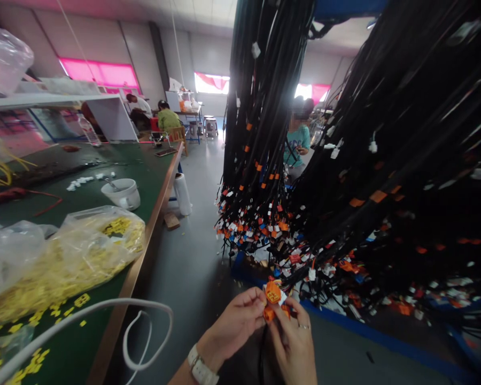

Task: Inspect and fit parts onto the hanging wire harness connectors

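Holding: both hands meet low centre on an orange connector, near the bottom edge of the view.
Left hand: fingertips pinched on the connector's left side; a pale watch sits on the wrist.
Right hand: thumb and fingers closed on the connector's lower right part; a ring shows on one finger.
Connector position: above and between the fingertips of both hands, its orange face up toward the camera; a second orange piece sits just beneath it, partly hidden by fingers.
Cable: a black lead drops from the connector between the two wrists.
Left edge: a green bench with a wooden rim runs just beside the left forearm; a white cord loops over its rim.
Bench load: a clear bag of yellow parts, loose yellow bits near it, a white bowl farther back.
Right and front: hanging black harnesses with orange and white plugs crowd close above the hands; a blue rail runs below them.
Open room: grey floor between bench and harnesses, a narrow lane running away.
Lane items: a white roll stands by the bench.
Far: people seated at tables under pink windows; one person stands behind the harnesses.
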The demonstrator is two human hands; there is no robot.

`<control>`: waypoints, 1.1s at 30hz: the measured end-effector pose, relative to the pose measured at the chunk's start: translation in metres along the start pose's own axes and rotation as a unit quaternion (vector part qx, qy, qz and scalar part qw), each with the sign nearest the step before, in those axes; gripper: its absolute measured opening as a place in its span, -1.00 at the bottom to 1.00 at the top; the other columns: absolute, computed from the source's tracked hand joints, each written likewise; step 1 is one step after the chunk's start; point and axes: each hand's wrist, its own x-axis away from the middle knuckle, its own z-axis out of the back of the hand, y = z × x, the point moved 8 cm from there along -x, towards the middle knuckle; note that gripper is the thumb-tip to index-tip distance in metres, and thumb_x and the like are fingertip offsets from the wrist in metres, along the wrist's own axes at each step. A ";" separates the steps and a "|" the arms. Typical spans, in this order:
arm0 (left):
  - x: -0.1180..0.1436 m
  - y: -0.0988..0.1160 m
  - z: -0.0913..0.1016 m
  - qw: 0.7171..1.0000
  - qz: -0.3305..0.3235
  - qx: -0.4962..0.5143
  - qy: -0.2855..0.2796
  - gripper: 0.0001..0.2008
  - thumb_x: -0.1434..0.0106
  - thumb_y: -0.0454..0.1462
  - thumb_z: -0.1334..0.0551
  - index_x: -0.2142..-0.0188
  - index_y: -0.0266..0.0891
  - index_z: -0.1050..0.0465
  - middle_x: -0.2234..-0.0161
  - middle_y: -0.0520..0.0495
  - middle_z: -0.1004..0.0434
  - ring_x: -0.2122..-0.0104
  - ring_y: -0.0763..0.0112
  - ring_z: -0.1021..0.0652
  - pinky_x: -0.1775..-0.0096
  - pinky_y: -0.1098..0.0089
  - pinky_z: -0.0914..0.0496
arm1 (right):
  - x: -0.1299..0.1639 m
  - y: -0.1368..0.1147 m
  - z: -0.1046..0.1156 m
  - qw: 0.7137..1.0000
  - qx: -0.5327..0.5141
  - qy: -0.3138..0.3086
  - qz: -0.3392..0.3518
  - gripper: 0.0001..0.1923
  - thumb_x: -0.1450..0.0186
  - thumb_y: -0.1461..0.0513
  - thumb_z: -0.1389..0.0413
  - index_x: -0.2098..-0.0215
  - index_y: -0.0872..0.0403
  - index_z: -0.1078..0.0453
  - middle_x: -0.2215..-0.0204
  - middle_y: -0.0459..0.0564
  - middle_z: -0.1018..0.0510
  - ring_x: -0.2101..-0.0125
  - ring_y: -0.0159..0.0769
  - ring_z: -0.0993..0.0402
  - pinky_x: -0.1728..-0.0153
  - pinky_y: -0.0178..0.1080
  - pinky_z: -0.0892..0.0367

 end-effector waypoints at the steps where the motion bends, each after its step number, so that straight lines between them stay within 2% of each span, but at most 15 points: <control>1: 0.000 0.000 0.000 1.000 -0.001 0.000 -0.001 -0.92 -0.20 -0.35 -0.23 0.39 -0.34 -0.35 0.34 -0.08 -0.38 0.30 0.47 -0.42 0.16 0.39 -0.29 | -0.001 0.001 -0.002 1.000 -0.003 -0.012 -0.005 -0.67 -0.26 0.26 -0.04 0.00 -0.08 -0.34 0.00 0.12 -0.23 -0.01 -0.01 -0.25 0.11 0.08 -0.35; 5: -0.001 0.001 0.003 1.000 -0.006 -0.006 0.003 -0.91 -0.19 -0.35 -0.23 0.41 -0.33 -0.35 0.35 -0.05 -0.36 0.29 0.47 -0.42 0.16 0.40 -0.28 | -0.004 0.005 -0.009 0.999 -0.014 -0.040 -0.033 -0.70 -0.27 0.23 -0.02 0.03 -0.06 -0.35 0.00 0.12 -0.23 0.01 -0.03 -0.28 0.08 0.08 -0.34; 11: 0.000 0.003 0.009 0.998 0.005 -0.059 0.027 -0.87 -0.18 -0.29 -0.26 0.39 -0.32 -0.35 0.34 -0.05 -0.36 0.27 0.44 -0.42 0.09 0.31 -0.29 | -0.005 0.015 -0.008 0.994 -0.051 -0.043 -0.088 -0.74 -0.28 0.18 -0.03 0.06 -0.10 -0.37 0.02 0.07 -0.26 0.02 -0.08 -0.30 0.05 0.05 -0.33; 14: 0.001 0.007 0.016 0.988 0.005 -0.140 0.072 -0.83 -0.14 -0.23 -0.28 0.36 -0.30 -0.37 0.34 -0.02 -0.36 0.26 0.43 -0.41 0.11 0.33 -0.30 | -0.002 0.019 -0.007 0.990 -0.069 -0.051 -0.112 -0.74 -0.27 0.16 -0.03 0.07 -0.14 -0.38 0.02 0.04 -0.25 -0.01 -0.08 -0.28 0.03 0.04 -0.31; 17: 0.001 0.012 0.025 0.964 -0.005 -0.229 0.138 -0.80 -0.08 -0.20 -0.30 0.38 -0.28 -0.39 0.32 -0.02 -0.40 0.28 0.42 -0.41 0.19 0.40 -0.29 | 0.001 0.022 -0.006 0.986 -0.082 -0.047 -0.135 -0.76 -0.27 0.14 -0.03 0.11 -0.12 -0.40 0.01 0.04 -0.22 -0.01 -0.07 -0.28 0.03 0.05 -0.31; 19: 0.001 0.016 0.027 0.949 -0.020 -0.272 0.158 -0.80 -0.06 -0.20 -0.31 0.39 -0.30 -0.42 0.30 -0.05 -0.45 0.30 0.42 -0.41 0.22 0.43 -0.27 | 0.003 0.023 -0.007 0.984 -0.089 -0.043 -0.145 -0.77 -0.27 0.13 -0.03 0.12 -0.11 -0.40 0.01 0.05 -0.21 0.00 -0.08 -0.29 0.03 0.05 -0.31; 25: -0.002 0.008 0.023 0.942 -0.016 -0.312 0.121 -0.82 -0.03 -0.25 -0.31 0.41 -0.35 -0.49 0.43 -0.05 -0.52 0.40 0.44 -0.44 0.29 0.44 -0.27 | 0.010 0.025 -0.008 0.982 -0.099 -0.033 -0.160 -0.76 -0.27 0.14 -0.02 0.11 -0.07 -0.39 0.00 0.07 -0.20 -0.03 -0.06 -0.25 0.00 0.09 -0.26; 33: -0.001 0.002 0.019 0.939 -0.018 -0.318 0.129 -0.85 0.02 -0.28 -0.31 0.44 -0.34 -0.50 0.47 -0.04 -0.54 0.44 0.43 -0.46 0.32 0.45 -0.29 | 0.014 0.027 -0.009 0.979 -0.109 -0.028 -0.168 -0.75 -0.27 0.12 -0.02 0.11 -0.03 -0.38 -0.01 0.09 -0.21 -0.02 -0.05 -0.27 0.00 0.09 -0.27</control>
